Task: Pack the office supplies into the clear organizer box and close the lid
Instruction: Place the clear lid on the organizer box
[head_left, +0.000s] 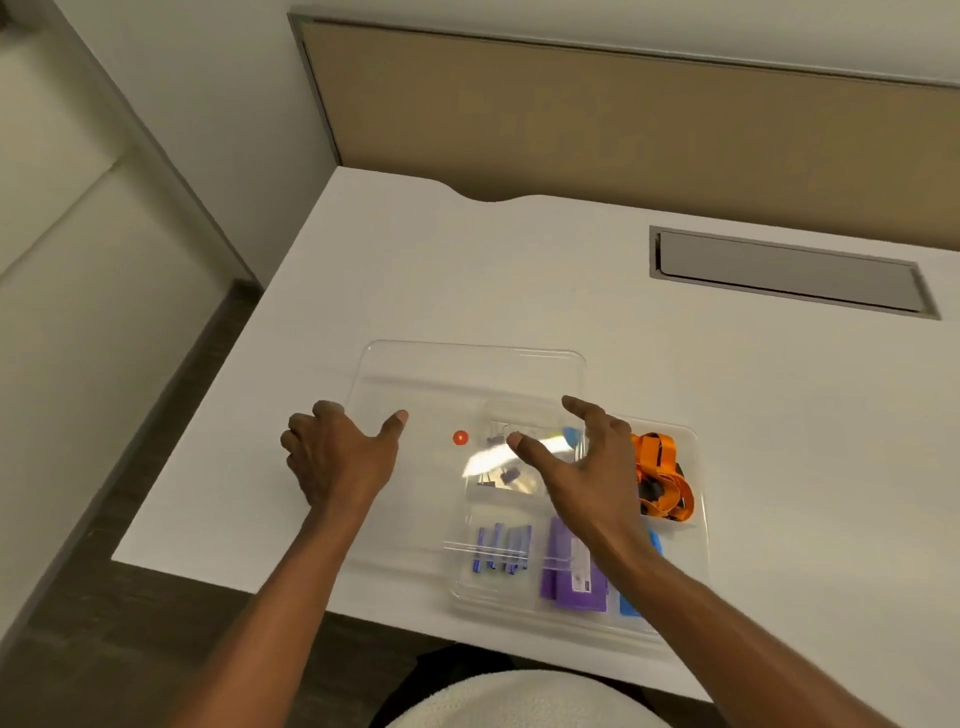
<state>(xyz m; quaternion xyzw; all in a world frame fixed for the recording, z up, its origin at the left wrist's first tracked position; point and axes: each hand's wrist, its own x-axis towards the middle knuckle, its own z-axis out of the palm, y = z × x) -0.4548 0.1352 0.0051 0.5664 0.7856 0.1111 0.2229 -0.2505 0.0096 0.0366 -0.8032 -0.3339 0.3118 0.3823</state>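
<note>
The clear organizer box (698, 525) sits near the desk's front edge. It holds an orange lanyard (662, 475), small binder clips (501, 478), several blue pens or tubes (501, 551), purple note packs (569, 577) and a blue item (631, 603). The clear lid (467, 374) hangs tilted above the box, shifted to its left and covering only its left part. My left hand (337, 460) grips the lid's left edge, thumb on top. My right hand (589, 465) holds the lid's right edge above the clip compartment. A small red dot (460, 437) shows through the lid.
The white desk (519, 280) has a grey cable hatch (789, 270) at the back right and a tan partition panel (623, 114) behind it. The desk's left edge drops to a dark floor (104, 519). My lap is at the bottom.
</note>
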